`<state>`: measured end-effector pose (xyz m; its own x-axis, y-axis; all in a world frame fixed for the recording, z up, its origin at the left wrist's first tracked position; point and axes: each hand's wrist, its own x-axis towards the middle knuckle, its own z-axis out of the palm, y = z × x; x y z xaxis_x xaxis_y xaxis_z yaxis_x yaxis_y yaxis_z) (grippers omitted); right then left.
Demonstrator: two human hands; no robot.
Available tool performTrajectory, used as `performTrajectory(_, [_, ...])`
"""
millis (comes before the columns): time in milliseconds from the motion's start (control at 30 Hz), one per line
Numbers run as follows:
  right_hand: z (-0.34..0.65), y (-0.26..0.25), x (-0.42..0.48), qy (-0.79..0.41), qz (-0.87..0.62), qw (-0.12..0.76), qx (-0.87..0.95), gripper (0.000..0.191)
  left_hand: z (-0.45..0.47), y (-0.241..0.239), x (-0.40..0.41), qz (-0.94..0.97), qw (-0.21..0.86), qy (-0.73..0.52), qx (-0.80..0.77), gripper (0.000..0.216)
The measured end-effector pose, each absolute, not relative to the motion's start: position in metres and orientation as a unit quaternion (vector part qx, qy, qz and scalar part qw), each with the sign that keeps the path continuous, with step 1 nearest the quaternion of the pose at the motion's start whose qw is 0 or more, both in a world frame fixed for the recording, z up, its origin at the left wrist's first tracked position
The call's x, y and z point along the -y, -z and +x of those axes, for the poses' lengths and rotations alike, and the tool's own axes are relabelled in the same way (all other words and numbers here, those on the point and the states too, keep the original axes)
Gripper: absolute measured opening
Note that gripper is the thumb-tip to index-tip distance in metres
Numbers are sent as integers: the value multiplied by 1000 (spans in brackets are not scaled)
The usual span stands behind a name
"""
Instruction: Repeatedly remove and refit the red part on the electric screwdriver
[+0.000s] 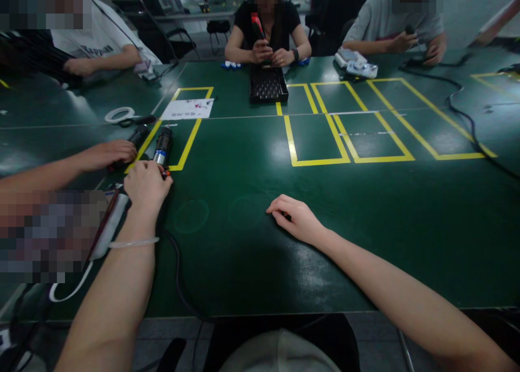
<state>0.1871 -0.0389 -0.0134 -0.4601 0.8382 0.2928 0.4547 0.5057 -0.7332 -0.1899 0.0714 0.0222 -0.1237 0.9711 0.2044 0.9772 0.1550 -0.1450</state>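
Note:
My left hand [147, 181] is closed around the lower part of a corded electric screwdriver [162, 145], which has a black front end and a silver body with a blue ring. The tool lies over the yellow-taped rectangle at the left, its grip mostly hidden by my fingers. A black cord [177, 258] runs from below my wrist toward the table's near edge. My right hand [294, 219] rests on the green table [252, 269] near the middle, fingers loosely bent with a gap at the thumb, and nothing visible in it.
Another person's hand [116, 152] is on a dark tool close to my left hand. A labelled white sheet [187, 109], a tape roll [119, 115] and a black tray [268, 97] lie farther off. Yellow tape outlines [320, 162] mark the right side. Several people sit around the table.

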Motion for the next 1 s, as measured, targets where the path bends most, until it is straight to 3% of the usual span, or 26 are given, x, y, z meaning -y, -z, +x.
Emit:
performTrajectory(333, [188,15,39,-289,-398,330,806,19,-192,-21,-73,-617,80,13,783,59])
performTrajectory(667, [188,17,38,-295,-399,330,803,18,-181,-21,-72,-595,93,75,795,48])
performTrajectory(833, [187,17,38,-307,-399,333,797,18,-161,-20,-73,-648,-62,219,727,39])
performTrajectory(1000, [186,14,37,-339,-404,354,772,19,-108,-23,-50,-658,-429,259,562,40])
